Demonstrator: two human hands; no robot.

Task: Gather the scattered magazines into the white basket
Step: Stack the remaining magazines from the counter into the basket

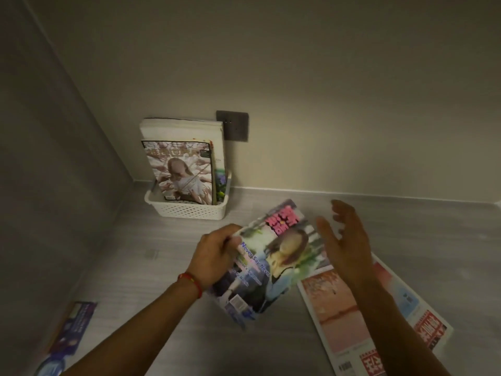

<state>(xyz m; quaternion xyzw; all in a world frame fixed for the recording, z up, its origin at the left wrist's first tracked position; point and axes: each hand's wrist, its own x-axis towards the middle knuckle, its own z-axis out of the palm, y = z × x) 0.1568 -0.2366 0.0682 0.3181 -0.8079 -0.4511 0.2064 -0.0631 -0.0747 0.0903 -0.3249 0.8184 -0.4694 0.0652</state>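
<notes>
My left hand grips the left edge of a colourful magazine with a woman on its cover, held tilted above the floor. My right hand hovers open just right of that magazine, fingers spread, not touching it. The white perforated basket stands in the corner against the wall. Upright magazines fill it, a cover with a pale-haired figure facing me. A pink and white magazine lies flat on the floor under my right forearm. A blue-purple magazine lies at the lower left.
The floor is grey wood-look planks. Two walls meet behind the basket, and a dark wall socket plate sits just above and right of the upright magazines.
</notes>
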